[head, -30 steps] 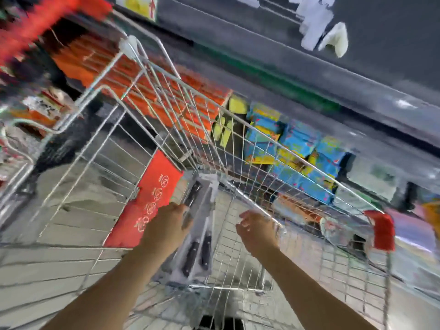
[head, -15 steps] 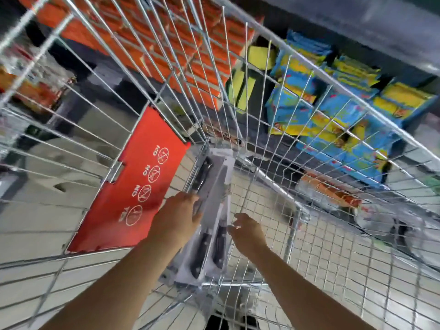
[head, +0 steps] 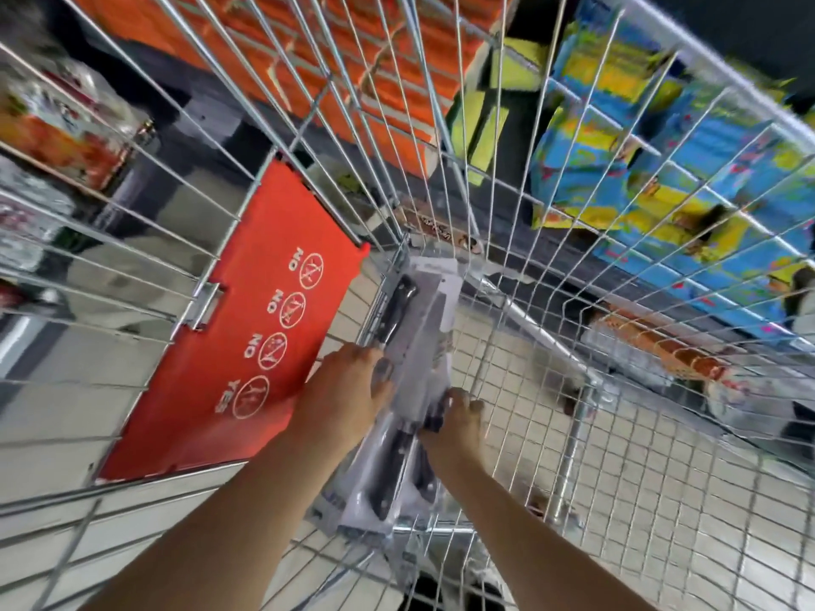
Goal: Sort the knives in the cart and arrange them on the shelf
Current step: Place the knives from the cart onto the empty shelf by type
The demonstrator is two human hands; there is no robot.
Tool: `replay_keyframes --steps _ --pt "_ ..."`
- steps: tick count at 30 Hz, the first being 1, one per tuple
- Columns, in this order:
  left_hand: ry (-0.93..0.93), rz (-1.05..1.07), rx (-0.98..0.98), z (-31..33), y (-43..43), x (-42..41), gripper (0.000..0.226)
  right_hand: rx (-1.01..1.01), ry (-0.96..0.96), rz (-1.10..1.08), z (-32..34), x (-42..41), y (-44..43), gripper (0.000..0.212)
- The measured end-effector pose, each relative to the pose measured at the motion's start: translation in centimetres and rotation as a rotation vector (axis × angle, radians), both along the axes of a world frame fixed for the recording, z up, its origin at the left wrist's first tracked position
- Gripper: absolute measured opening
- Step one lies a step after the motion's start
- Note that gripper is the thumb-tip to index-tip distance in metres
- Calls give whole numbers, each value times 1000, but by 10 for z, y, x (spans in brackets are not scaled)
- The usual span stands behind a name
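- The step in hand looks like the pick-up: both arms reach down into the cart (head: 538, 332), and no knife has left it yet.
- The knives are sealed in white packs (head: 423, 328) with black handles showing. They lie stacked on the cart floor along its left edge, with the far end at the corner beside the red flap (head: 247, 346).
- More than one pack is there. Blur makes an exact count impossible.
- The left hand (head: 348, 390) is clamped on the left edge of the top pack, thumb over the face and fingers hidden under it.
- The right hand (head: 458, 421) has its fingers curled over the right edge of the stack, close beside the left hand. It seems to grip, though blur hides how firmly.
- Through the cart's wires there are blue and yellow goods (head: 661, 178) on the right and orange boxes (head: 353, 50) further back. Which shelf is meant for the knives does not show.
- Next move, as I judge it: lift the pack straight up and clear of the wire walls, held flat so the packs beneath do not slide.
- The blister plastic is probably slick and the load long, so a two-edge hold suits it.
- Sorting will mean reading each pack's type, so the face should stay turned upward.
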State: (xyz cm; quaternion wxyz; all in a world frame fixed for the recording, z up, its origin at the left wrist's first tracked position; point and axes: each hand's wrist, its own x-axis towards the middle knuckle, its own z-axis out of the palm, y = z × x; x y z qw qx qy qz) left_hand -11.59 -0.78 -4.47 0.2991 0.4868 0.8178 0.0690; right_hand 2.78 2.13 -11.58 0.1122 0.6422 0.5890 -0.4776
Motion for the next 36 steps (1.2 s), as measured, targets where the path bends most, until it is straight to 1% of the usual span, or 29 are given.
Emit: replay_keyframes --steps 4,6,7,10,12,17,21,25,28,30,32,34,36 --pt "10 17 -1 -9 3 3 38 -10 58 -33 2 8 5 64" --pt "11 31 -4 -15 3 6 38 -3 66 -43 4 14 9 61" --pt "16 32 -12 -19 2 8 37 -3 67 -45 4 20 11 54" --pt "30 38 -22 -28 5 13 37 1 44 -20 8 40 27 22" --pt "63 52 -15 -32 10 17 40 30 17 -9 9 58 40 10" --pt "121 78 6 -44 22 23 39 100 -55 -32 7 100 65 11" --pt "142 127 -17 -55 33 27 38 146 -39 -29 11 120 74 15" --pt "153 216 -78 -68 39 31 51 188 -21 -39 12 131 72 19" --pt "163 263 -124 -67 43 34 52 184 -24 -25 10 137 69 19" --pt "169 254 -178 -64 47 35 58 180 -20 -29 9 139 68 21" --pt "166 231 -216 -58 50 37 63 176 -14 -41 10 141 67 17" --pt "115 196 -158 -53 51 43 62 169 -9 -49 11 144 67 16" --pt "46 136 -35 -48 49 49 57 155 -6 -56 14 146 67 18"
